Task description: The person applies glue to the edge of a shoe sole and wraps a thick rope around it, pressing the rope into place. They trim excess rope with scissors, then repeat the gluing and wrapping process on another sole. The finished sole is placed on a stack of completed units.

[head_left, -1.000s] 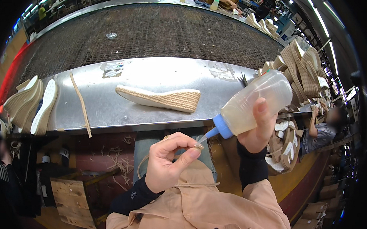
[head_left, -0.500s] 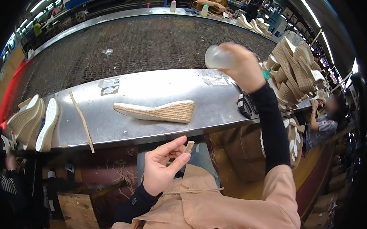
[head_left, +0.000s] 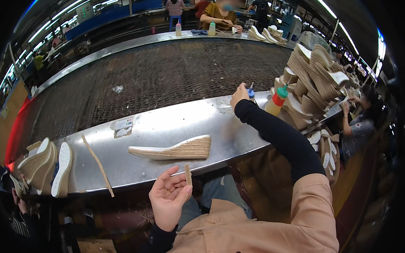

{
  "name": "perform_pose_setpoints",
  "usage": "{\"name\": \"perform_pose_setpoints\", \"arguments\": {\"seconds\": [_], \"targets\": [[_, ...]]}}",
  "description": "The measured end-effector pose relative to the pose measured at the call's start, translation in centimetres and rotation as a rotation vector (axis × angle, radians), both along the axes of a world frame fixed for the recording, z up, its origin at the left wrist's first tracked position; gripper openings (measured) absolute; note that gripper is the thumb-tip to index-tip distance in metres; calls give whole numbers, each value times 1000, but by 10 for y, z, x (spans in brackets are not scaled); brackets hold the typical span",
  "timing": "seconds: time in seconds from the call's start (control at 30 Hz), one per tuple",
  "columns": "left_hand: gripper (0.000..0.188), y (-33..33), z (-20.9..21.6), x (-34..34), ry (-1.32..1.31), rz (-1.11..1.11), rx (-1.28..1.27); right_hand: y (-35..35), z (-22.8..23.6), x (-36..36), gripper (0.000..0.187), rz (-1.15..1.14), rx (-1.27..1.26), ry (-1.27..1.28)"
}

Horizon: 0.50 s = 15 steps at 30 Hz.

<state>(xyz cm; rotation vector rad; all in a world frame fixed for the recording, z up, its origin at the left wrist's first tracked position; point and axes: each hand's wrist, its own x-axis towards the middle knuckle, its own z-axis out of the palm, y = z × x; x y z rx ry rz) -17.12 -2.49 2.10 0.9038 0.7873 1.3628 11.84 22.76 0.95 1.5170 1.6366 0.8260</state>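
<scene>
My left hand, held in front of the table edge, pinches a short braided jute strip upright between thumb and finger. Its other fingers are curled loosely. At the far right part of the metal table my right hand is closed round a squeeze bottle with a blue cap; the bottle's body is mostly hidden by hand and sleeve. A jute-wrapped wedge sole with a white top rim lies on its side beyond my left hand. Right of my right hand stands a yellowish bottle with a red collar and green cap.
A long jute strip lies across the table. Wedge soles stand at the left, and a tall heap of them rises at the right. Behind runs a dark mesh conveyor. Other people work opposite and at both sides.
My right hand has come down to the table, turning the bottle from bottom-up to cap-up. My left hand has shifted slightly left and lower, the short strip now more upright. The view has tilted.
</scene>
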Motion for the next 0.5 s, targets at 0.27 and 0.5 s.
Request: {"name": "perform_pose_setpoints", "arguments": {"seconds": [0.27,0.5], "targets": [[49,7,-8,7,-16,48,4,-40,42,-16,21,181,42,320],[54,11,-6,19,-35,222,106,-148,72,-59,17,712,-482,1665]]}}
